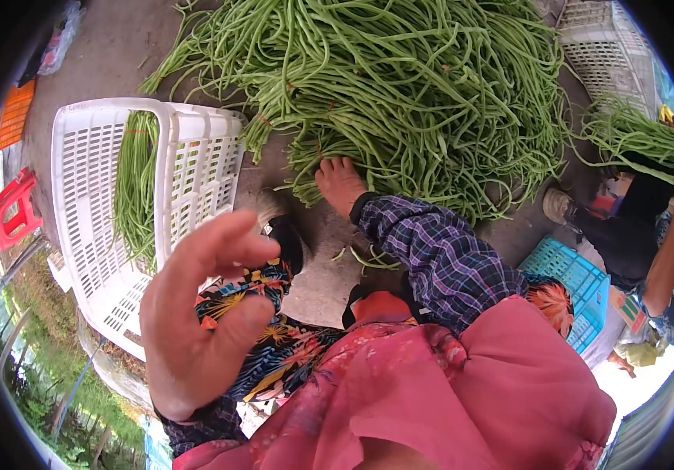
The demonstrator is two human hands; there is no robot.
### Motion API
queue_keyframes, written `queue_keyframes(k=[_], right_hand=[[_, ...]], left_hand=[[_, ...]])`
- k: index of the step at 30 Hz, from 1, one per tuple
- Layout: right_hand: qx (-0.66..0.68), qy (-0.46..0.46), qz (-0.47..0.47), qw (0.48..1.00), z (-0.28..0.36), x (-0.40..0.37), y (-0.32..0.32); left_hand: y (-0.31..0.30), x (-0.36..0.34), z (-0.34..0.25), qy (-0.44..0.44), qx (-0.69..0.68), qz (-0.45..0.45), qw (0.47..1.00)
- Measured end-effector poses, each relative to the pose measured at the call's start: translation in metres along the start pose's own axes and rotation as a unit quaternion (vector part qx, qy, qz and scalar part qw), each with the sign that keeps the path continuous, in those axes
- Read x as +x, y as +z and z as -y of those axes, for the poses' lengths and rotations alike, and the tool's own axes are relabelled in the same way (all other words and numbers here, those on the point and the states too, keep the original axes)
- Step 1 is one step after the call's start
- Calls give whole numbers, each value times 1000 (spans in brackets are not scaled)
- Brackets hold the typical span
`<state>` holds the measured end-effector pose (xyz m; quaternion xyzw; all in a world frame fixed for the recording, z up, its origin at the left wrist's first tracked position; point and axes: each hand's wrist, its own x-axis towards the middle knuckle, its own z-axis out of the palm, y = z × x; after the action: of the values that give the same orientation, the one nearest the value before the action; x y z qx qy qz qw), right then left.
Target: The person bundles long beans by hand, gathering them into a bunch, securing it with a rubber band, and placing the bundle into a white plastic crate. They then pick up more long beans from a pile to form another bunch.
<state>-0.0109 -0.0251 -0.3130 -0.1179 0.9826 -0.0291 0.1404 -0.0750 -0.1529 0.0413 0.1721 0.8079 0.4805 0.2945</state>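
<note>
A large heap of green yardlong beans (pixel 399 86) spreads over the floor in front of me. My right hand (pixel 340 186) is at the heap's near edge, its fingers bent over a bunch of the beans, with bean ends showing to its left. The thumb is hidden. Close to the camera, my left hand (pixel 204 317) is raised with nothing in it, fingers curved and apart from the thumb. Behind it stands a white plastic crate (pixel 166 157) with yardlong beans (pixel 137 184) inside.
At the right, a co-worker (pixel 670 258) handles a bunch of beans (pixel 627 137) near another white crate (pixel 599 51). A blue basket (pixel 568 286) stands by my right elbow. A red plastic stool (pixel 16 207) is at the far left. Loose bean pieces (pixel 372 258) lie by my feet.
</note>
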Motion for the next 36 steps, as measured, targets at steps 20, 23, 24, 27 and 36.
queue_keyframes(k=[20,23,24,27,36], right_hand=[[242,-45,-84,966,5,-138,-69],[339,23,-254,906,-19,-164,-108],[348,42,-324,879,-30,-172,-123],[533,56,-359,764,-77,-197,-165],[558,-5,-578,595,-89,-301,-347]], left_hand=[[2,11,7,118,-14,-64,991],[3,13,4,141,-57,-69,986],[2,15,6,142,-80,-70,984],[3,22,6,159,-73,-63,982],[5,28,-4,155,-178,-58,970]])
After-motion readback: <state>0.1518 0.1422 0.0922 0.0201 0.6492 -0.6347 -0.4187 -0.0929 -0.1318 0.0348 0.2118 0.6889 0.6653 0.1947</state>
